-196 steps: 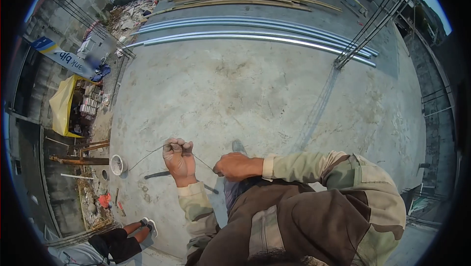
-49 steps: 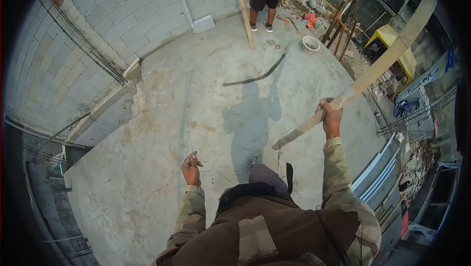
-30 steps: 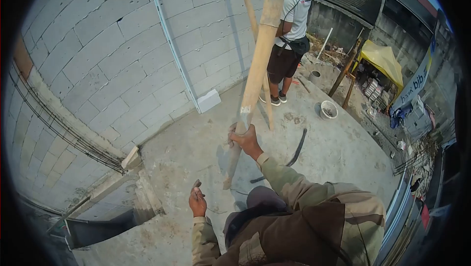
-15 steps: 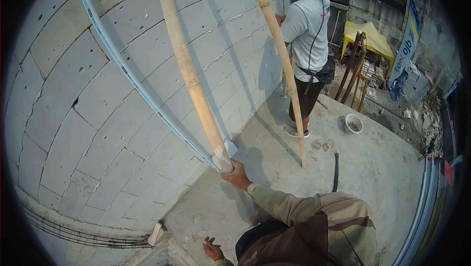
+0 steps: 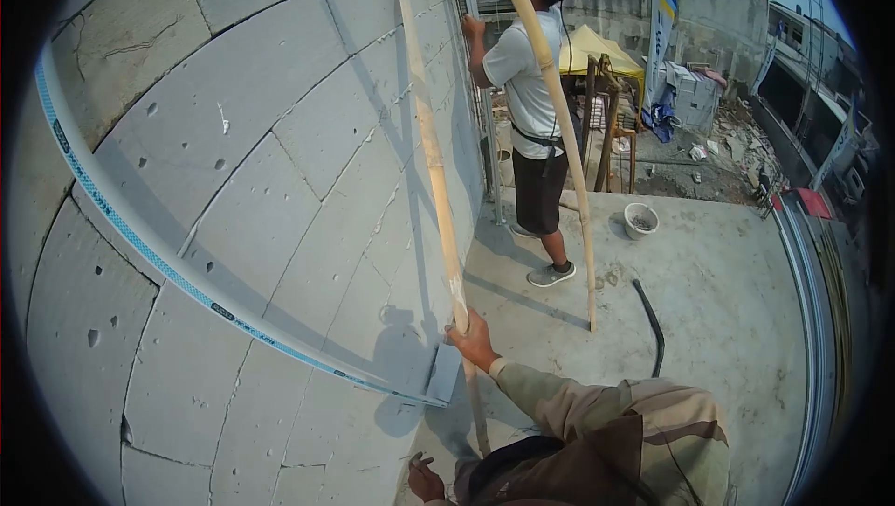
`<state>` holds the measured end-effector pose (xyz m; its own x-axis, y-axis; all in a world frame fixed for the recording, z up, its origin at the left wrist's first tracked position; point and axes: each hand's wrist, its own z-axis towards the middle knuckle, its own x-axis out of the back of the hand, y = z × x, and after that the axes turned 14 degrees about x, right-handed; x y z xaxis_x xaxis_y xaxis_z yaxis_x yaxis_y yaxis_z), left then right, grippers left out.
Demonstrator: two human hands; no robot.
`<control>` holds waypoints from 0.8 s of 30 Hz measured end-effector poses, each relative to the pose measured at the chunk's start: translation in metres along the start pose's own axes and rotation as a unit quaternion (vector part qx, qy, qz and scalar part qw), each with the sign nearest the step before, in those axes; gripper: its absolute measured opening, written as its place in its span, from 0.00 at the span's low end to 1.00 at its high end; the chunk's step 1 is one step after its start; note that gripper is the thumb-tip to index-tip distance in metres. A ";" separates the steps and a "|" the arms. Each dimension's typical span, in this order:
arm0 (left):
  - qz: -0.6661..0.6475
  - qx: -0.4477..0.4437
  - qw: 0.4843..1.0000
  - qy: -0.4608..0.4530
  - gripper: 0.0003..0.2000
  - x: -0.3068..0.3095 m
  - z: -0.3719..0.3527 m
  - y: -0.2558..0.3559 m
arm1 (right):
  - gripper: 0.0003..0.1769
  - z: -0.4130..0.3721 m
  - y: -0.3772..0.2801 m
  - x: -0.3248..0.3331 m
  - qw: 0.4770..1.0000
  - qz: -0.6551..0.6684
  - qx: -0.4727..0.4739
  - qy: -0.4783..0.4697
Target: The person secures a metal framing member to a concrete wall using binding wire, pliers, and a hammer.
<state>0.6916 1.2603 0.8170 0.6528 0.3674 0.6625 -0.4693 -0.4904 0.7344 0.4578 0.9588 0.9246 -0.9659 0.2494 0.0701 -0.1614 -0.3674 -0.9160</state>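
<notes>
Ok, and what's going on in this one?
Someone is standing close to a block wall, gripping a bamboo pole near its lower part with the right hand. The left hand is low by the body, off the pole; whether it holds anything is hard to tell. The pole's bottom end is hidden behind the clothing. Beyond, a co-worker has a hand raised at the wall's far end, behind a second bamboo pole with its foot on the floor.

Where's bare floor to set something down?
Open concrete floor lies between the bent black piece and the metal channels, nearer than the white bucket. Beside the block wall it's crowded: right hand gripping a bamboo pole, loose block, blue-and-white strip.
</notes>
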 end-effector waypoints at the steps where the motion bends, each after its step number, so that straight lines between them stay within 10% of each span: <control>1: 0.003 -0.028 0.999 -0.025 0.24 0.005 0.028 0.000 | 0.29 0.013 0.000 -0.014 1.000 -0.010 -0.005 0.023; 6: 0.092 -0.146 0.973 -0.154 0.23 0.043 0.125 -0.002 | 0.28 -0.010 -0.010 -0.055 0.997 -0.055 0.015 0.059; 12: 0.070 -0.026 0.953 -0.293 0.34 0.047 0.174 -0.028 | 0.30 -0.063 -0.057 -0.011 0.982 -0.170 0.049 0.073; 16: 0.165 -0.181 0.920 -0.307 0.39 0.018 0.187 -0.061 | 0.30 -0.101 -0.089 0.067 0.975 -0.209 0.038 0.064; 20: 0.145 -0.044 0.888 -0.435 0.42 -0.046 0.173 -0.085 | 0.29 -0.199 -0.117 0.180 0.927 -0.350 0.100 0.088; 24: 0.229 -0.260 0.816 -0.462 0.43 -0.079 0.073 -0.050 | 0.27 -0.377 -0.140 0.313 0.912 -0.393 -0.023 0.114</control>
<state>0.7071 1.1983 0.7172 0.3946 -0.6318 0.6672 -0.8222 0.0814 0.5634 0.2541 1.4258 0.9258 -0.4876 0.6011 0.6332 -0.7721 0.0416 -0.6341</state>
